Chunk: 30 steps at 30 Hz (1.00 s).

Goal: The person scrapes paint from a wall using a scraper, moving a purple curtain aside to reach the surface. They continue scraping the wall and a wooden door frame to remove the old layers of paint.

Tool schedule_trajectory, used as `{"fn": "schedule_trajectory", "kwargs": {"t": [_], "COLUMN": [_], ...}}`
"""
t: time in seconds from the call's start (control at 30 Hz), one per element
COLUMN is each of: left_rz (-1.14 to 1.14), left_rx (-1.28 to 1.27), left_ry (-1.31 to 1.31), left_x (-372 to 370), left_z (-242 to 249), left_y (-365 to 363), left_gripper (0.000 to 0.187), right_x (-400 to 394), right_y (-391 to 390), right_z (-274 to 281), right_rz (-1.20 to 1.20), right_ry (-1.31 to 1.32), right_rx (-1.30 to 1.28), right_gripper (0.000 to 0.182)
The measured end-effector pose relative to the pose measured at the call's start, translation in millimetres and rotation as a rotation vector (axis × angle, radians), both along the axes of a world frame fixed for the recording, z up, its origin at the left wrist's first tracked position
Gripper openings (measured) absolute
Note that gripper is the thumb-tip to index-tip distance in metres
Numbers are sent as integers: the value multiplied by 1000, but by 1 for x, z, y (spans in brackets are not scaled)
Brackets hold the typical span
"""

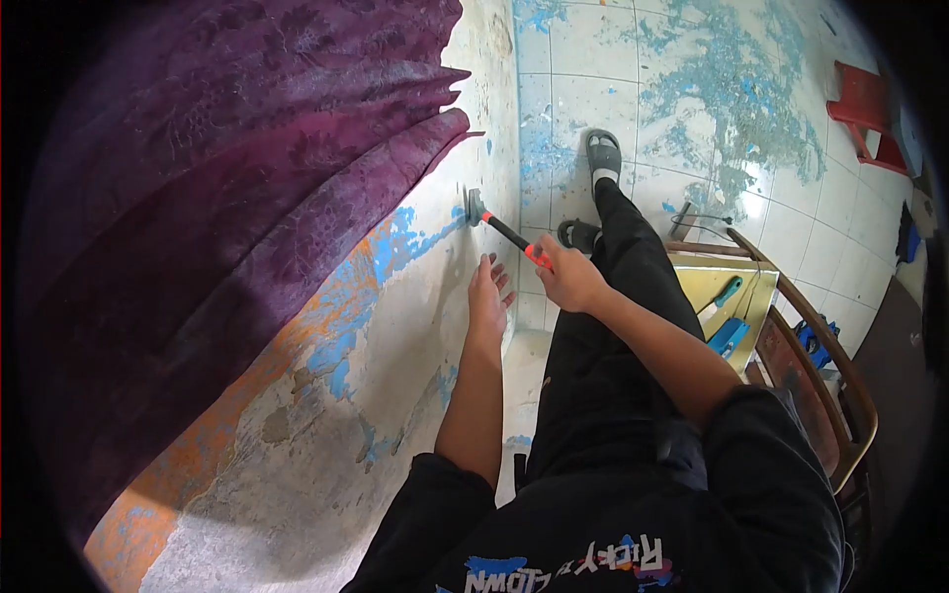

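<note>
My right hand (571, 279) is wrapped around the black and orange handle of a scraper (509, 233). Its grey head meets the wall (415, 282) beside a streak of blue paint (395, 244). Just below the tool, my left hand (487, 292) is held up close to the wall, fingers apart and nothing in it. Patches of blue and orange paint show on the bare, pale wall surface around there.
A purple patterned curtain (267, 168) hangs over the wall on the left. Paint flakes lie across the white tiled floor (593, 99). At right are a wooden chair frame (825, 326), a yellow board (736, 292) bearing green and blue tools, and a red stool (865, 109).
</note>
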State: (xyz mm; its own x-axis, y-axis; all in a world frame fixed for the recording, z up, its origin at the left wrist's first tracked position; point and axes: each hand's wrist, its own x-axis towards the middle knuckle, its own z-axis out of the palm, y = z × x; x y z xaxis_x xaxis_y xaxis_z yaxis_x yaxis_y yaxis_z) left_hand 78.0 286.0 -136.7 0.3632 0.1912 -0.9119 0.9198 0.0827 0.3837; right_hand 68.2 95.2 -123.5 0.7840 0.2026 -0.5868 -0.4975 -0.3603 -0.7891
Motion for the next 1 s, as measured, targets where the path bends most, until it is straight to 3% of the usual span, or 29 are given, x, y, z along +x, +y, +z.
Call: {"fn": "schedule_trajectory", "kwargs": {"t": [0.2,0.33,0.43,0.6,0.8,1.0], "left_rz": [-96,-78,30,141,223,423], "left_rx": [35,41,12,-176,-429,-405], "left_ry": [-13,-42,-38,-121,-162,-95], "left_x": [0,-2,-4,2,3,13], "left_z": [17,16,11,31,92,115], "left_y": [-18,-17,-6,0,-13,-11], "left_gripper": [62,60,58,60,67,52], "right_x": [30,25,20,0,-13,-44], "right_y": [22,-15,-39,-47,-36,4], "right_z": [-51,-7,68,152,187,198], "right_rz": [88,92,159,108,69,66], "right_ry": [30,-64,-42,-190,-202,-43], "right_rx": [-116,-55,-6,17,63,40], "right_gripper": [32,39,48,45,44,45]}}
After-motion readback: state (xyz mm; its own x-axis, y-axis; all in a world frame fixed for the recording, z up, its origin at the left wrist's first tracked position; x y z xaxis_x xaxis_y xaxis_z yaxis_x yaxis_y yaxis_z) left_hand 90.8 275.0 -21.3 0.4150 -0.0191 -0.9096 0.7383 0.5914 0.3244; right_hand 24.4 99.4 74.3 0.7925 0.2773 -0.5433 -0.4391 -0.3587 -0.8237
